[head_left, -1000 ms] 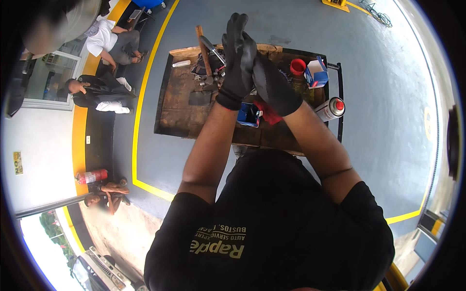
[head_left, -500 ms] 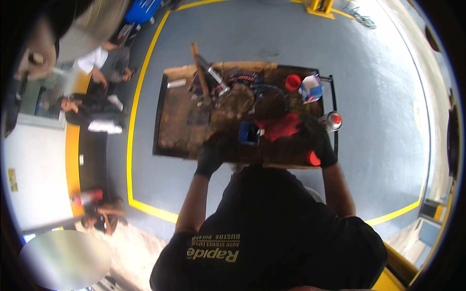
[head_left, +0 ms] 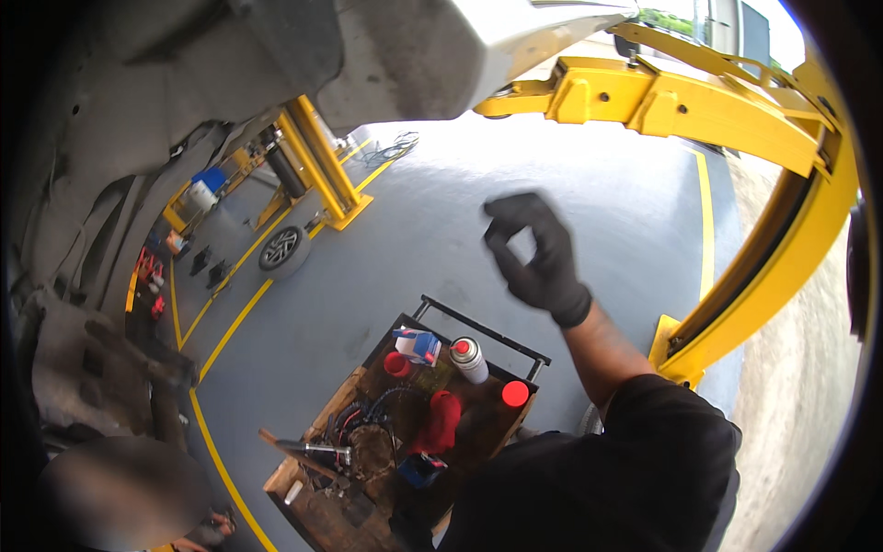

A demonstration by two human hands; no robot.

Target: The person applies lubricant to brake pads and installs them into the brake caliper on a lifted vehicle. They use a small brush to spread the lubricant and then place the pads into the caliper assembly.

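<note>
My right hand (head_left: 538, 253), in a black glove, is raised beyond the cart's right side. Its fingers and thumb curve apart around a gap, with nothing between them. Low in the picture, what looks like my left hand (head_left: 411, 529) in a dark glove shows at the cart's near edge; its fingers are hidden. The wood-topped cart (head_left: 345, 515) carries a spray can (head_left: 470, 362), a red lid (head_left: 515, 394), a red cup (head_left: 397, 364), a blue-and-white box (head_left: 418, 346) and a red cloth (head_left: 438, 423). A small blue container (head_left: 421, 470) sits below the cloth.
On the cart's left lie a wood-handled tool (head_left: 296, 453), a chrome tool (head_left: 328, 450) and a round brown part (head_left: 372, 449). A raised vehicle's underside (head_left: 184, 74) hangs overhead, beside a yellow lift arm (head_left: 625, 97). A wheel (head_left: 283, 248) rests on the floor. Someone's blurred head (head_left: 120, 492) is lower left.
My view has swung right and up toward the vehicle and lift. My right hand has left the cart and risen. The red cloth stays on the cart, and my left hand is now mostly hidden.
</note>
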